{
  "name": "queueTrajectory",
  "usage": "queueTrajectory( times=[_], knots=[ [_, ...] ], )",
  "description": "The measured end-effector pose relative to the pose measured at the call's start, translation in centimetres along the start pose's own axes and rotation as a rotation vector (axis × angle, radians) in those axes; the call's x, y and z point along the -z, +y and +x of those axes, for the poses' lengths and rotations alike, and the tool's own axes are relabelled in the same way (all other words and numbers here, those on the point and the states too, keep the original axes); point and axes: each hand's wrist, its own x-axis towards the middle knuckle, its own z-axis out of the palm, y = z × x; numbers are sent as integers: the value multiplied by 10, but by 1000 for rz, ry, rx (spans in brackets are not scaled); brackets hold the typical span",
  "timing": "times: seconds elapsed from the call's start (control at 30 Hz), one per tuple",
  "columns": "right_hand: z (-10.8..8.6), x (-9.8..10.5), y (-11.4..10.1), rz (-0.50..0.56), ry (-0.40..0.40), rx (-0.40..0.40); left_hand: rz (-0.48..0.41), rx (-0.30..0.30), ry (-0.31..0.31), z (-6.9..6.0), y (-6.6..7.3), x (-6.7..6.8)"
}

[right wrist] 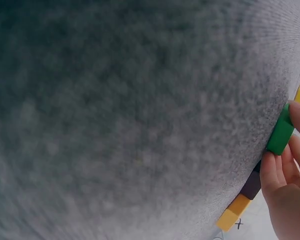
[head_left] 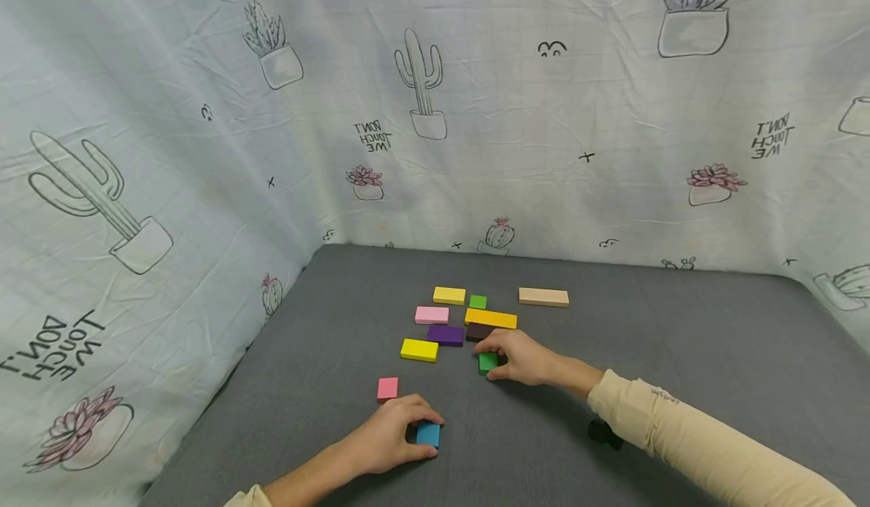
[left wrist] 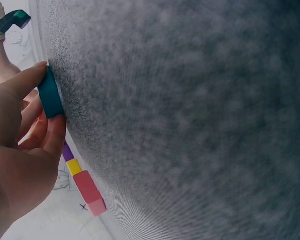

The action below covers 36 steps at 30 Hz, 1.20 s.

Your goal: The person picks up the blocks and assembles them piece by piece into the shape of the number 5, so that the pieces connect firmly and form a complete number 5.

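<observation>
Near the front of the grey table, my left hand (head_left: 393, 437) pinches a small blue block (head_left: 428, 434) between thumb and fingers. The left wrist view shows that blue block (left wrist: 50, 94) held along its two ends, low over the cloth. Farther right, my right hand (head_left: 522, 357) pinches a green block (head_left: 487, 363); in the right wrist view the green block (right wrist: 281, 131) sits between thumb and fingertips. A dark brown block (head_left: 479, 331) lies just beyond the right fingers, against an orange block (head_left: 491, 318). Close to the left hand lies a pink-red block (head_left: 387, 388).
Beyond the hands lie a yellow block (head_left: 419, 350), a purple block (head_left: 445, 335), a light pink block (head_left: 432, 315), another yellow block (head_left: 449, 295), a small light green block (head_left: 479, 301) and a tan block (head_left: 544, 297). A patterned curtain (head_left: 516, 114) hangs behind the table (head_left: 680, 356).
</observation>
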Motion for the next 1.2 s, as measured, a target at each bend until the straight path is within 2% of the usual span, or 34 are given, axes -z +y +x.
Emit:
queueTrajectory(
  times=[0.3, 0.5, 0.9, 1.03, 1.2],
  knots=[
    [0, 3, -3, -2, -14, -36, -2, 14, -12, 1, 0, 1],
    [0, 15, -4, 3, -2, -46, -4, 18, -13, 1, -1, 0],
    [-1, 52, 13, 42, 107, -78, -10, 6, -3, 0, -1, 0],
    [-4, 65, 23, 18, 145, -115, -4, -13, 8, 0, -1, -1],
    [-12, 81, 36, 6, 175, -189, -6, -7, 6, 0, -1, 0]
  ],
)
